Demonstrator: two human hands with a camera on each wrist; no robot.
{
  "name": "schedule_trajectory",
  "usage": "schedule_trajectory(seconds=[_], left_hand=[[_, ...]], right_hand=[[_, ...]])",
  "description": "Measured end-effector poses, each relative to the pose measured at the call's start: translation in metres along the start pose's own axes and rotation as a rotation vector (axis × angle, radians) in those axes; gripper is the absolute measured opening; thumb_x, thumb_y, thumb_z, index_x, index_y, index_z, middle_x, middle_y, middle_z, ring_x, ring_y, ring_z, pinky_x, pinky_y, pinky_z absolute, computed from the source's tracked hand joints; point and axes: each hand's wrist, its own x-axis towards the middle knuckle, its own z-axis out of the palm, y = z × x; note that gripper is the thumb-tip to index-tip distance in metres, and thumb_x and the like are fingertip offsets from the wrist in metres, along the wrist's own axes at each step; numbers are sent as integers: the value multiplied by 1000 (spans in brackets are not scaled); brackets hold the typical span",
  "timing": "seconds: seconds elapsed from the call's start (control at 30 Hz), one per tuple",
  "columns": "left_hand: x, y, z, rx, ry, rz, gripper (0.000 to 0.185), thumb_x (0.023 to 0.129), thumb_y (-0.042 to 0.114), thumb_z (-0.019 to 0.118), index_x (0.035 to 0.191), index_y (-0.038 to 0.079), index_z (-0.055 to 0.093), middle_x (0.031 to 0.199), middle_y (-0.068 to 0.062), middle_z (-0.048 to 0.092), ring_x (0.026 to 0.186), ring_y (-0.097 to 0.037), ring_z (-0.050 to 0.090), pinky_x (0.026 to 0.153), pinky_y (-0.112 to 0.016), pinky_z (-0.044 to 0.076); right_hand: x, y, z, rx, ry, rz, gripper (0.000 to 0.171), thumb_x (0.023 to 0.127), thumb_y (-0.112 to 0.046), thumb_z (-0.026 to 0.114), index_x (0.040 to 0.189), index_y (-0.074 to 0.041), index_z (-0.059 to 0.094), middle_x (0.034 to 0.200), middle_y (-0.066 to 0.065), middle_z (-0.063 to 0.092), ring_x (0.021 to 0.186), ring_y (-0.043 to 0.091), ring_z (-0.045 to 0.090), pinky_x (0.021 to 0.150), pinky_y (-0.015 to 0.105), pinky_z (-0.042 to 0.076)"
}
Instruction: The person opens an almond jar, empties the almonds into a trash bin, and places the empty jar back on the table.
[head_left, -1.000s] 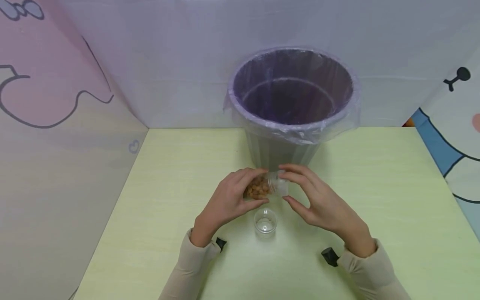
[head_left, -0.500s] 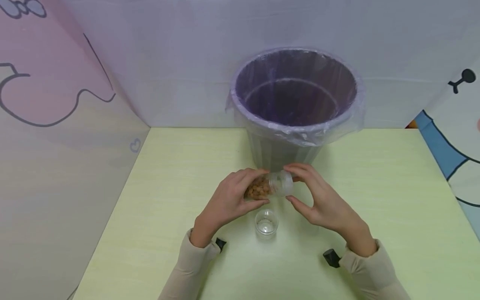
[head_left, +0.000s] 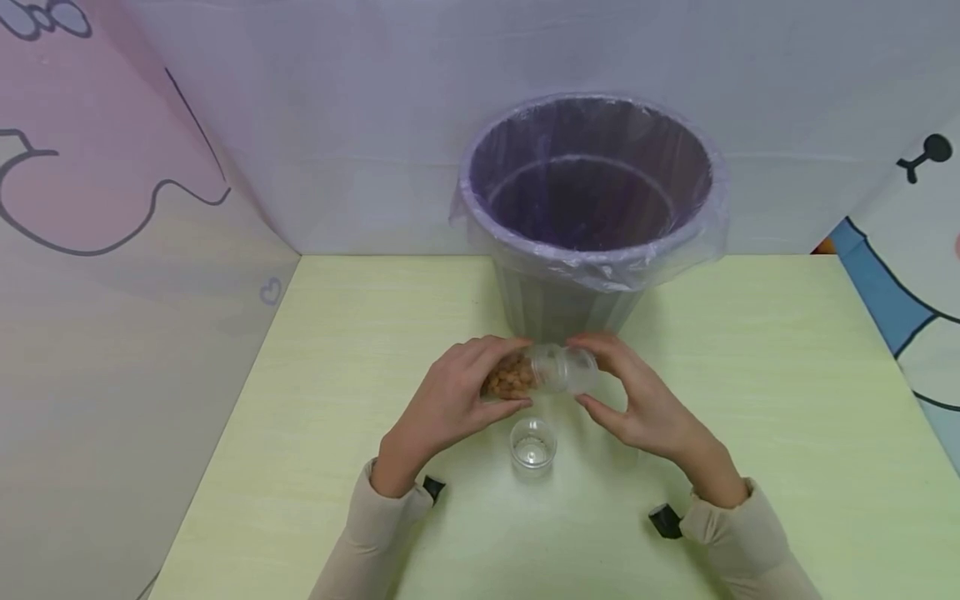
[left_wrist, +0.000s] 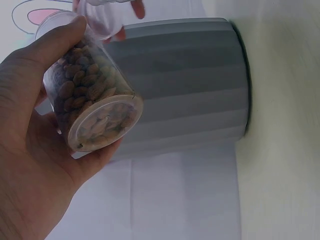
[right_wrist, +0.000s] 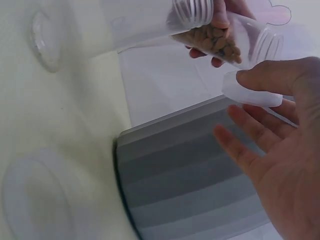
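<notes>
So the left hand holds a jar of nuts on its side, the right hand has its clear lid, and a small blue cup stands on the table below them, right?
Nearly. The small cup is clear, not blue; the head view shows it. The rest holds: the left hand holds the jar of nuts on its side, and the right hand pinches the clear lid, which the right wrist view shows off the jar's mouth.
</notes>
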Motion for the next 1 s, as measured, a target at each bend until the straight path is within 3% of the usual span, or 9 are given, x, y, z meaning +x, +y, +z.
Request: schedule_trajectory(seconds=[0.17,0.33,0.57,1.0], left_hand=[[0,1,-6,7,1,1,70,85,42,87,144,22,57,126,4,70,110,-16,68,98,-38,56],[2,2,-14,23,8,13,69,85,42,87,144,21,57,126,3,70,111,-17,67,97,-39,56],[7,4,-28,42,18,35,69,84,41,88,143,21,57,124,2,69,109,-17,67,94,-39,56],[18,5,-64,49,54,77,69,84,38,89,143,19,58,122,2,70,102,-15,66,90,-37,56]], right_hand=[[-7,8,8,-67,-37,76,74,85,3,80,150,-8,48,146,9,58,134,19,57,102,31,52],[-11,15,15,-82,-64,112,70,84,0,82,146,-3,51,142,12,62,127,29,61,100,45,53],[-16,25,21,-88,-164,223,66,87,-8,82,146,-5,52,144,11,62,136,33,58,112,53,46],[-22,43,33,-228,-213,159,58,81,-20,85,134,-15,61,141,10,59,138,39,47,112,70,31]])
